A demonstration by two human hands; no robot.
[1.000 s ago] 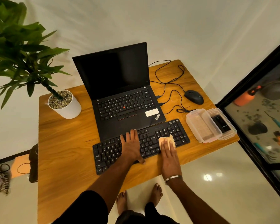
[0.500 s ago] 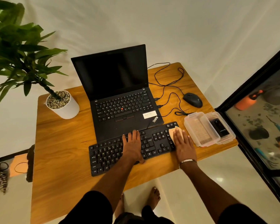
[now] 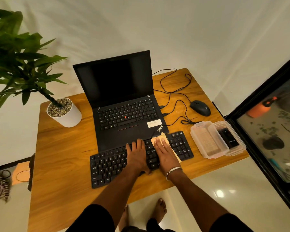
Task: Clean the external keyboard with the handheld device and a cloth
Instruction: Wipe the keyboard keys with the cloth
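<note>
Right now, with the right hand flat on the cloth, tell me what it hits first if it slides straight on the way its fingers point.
The right hand presses the cloth onto the external keyboard, fingers aimed up the table. First in line, probably the laptop: its front corner sits just beyond the cloth's far edge.

open laptop (image 3: 124, 104) (screen dark), wired mouse (image 3: 200, 108), potted plant (image 3: 64, 112), wooden table (image 3: 62, 156)

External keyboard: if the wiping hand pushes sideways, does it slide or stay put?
Probably slides if unbraced: the external keyboard looks thin and light on smooth wood table. The left hand lies flat on it, likely pinning it. The right hand presses the cloth flat, so that downward pressure likely adds some hold.
</note>
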